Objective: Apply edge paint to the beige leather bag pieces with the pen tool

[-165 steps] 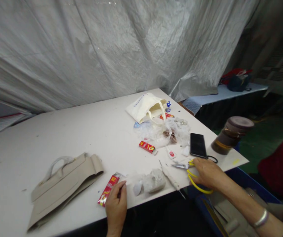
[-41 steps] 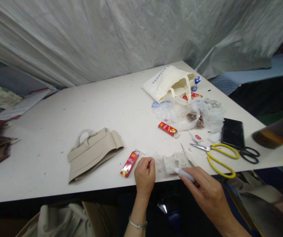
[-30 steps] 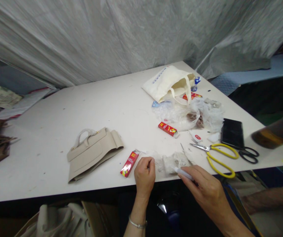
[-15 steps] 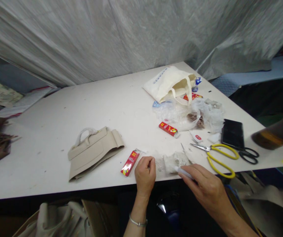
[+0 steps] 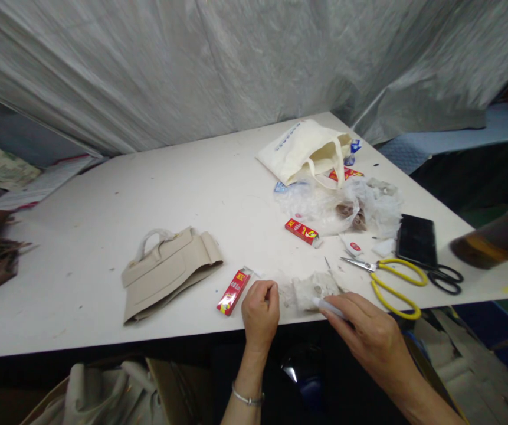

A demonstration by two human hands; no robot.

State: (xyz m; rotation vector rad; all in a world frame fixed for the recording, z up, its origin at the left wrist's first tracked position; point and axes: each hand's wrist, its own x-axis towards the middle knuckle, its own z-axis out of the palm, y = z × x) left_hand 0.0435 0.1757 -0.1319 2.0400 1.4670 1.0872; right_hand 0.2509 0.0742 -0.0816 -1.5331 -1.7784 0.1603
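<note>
My right hand [image 5: 369, 330] grips a small white glue tube [image 5: 332, 308], its tip pointing left over a crumpled, stained whitish wad [image 5: 313, 290] at the table's front edge. Closed into a fist, my left hand [image 5: 261, 310] rests at the edge; whether anything is inside the fingers is hidden. Just left of it lies a red and yellow glue box [image 5: 233, 292]. Farther left is a beige handbag [image 5: 169, 274], lying on its side with its lower edge gaping.
Yellow-handled scissors [image 5: 397, 280], black-handled scissors [image 5: 446, 278] and a dark phone [image 5: 416, 239] lie on the right. Behind them are another red box [image 5: 302, 232], crumpled clear plastic [image 5: 318, 203] and a cream tote bag [image 5: 307, 150]. A bottle of brown liquid [image 5: 492, 239] is at far right.
</note>
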